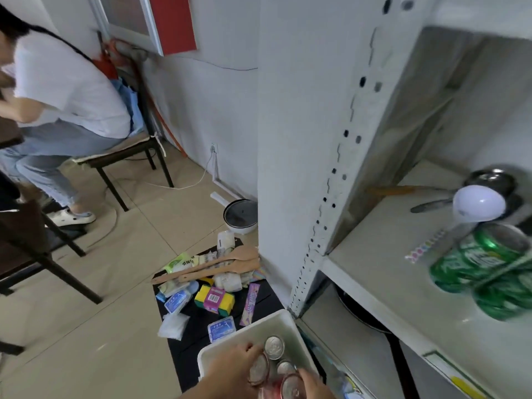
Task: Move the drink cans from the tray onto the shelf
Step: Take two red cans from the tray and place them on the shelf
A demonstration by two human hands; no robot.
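Observation:
A white tray (290,326) sits low at the bottom centre with several silver-topped drink cans in it. My left hand (230,367) grips one tilted can (258,370) at the tray's near left. My right hand (315,381) holds a red can (290,387) at the bottom edge. Two more cans (274,347) stand upright in the tray behind them. On the grey shelf board (383,254) to the right, two green cans (478,266) stand near the front edge, blurred.
The shelf also holds a white bulb-shaped object (479,205), a metal pan (489,180) and a wooden handle. A black mat (195,315) on the floor holds wooden spoons, sponges and packets. A small cooker pot (240,216) stands by the wall. A person sits on a chair (126,156) at the left.

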